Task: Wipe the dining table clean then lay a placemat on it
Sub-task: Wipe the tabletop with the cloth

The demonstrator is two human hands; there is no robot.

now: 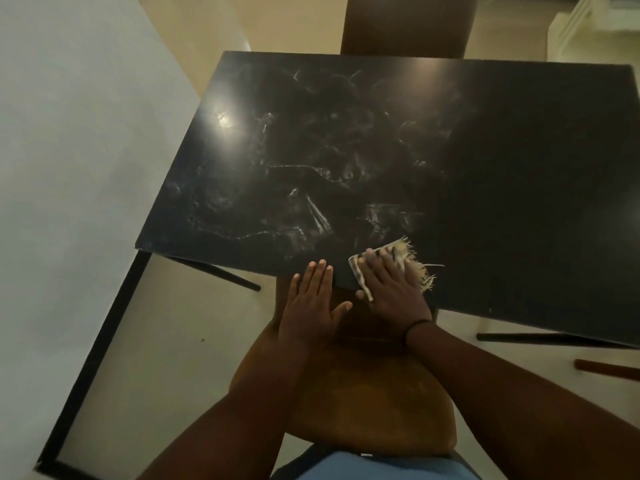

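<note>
The black dining table fills the middle of the view, with pale smears and streaks across its left and centre. My right hand presses flat on a striped, frayed cloth at the table's near edge. The cloth's fringe sticks out to the right of my fingers. My left hand lies open with fingers spread, its fingertips on the near edge just left of the cloth. No placemat is visible.
A brown chair seat stands under my arms at the near side. Another brown chair stands at the far side. A white surface with a black frame runs along the left. Black table legs angle out over the pale floor.
</note>
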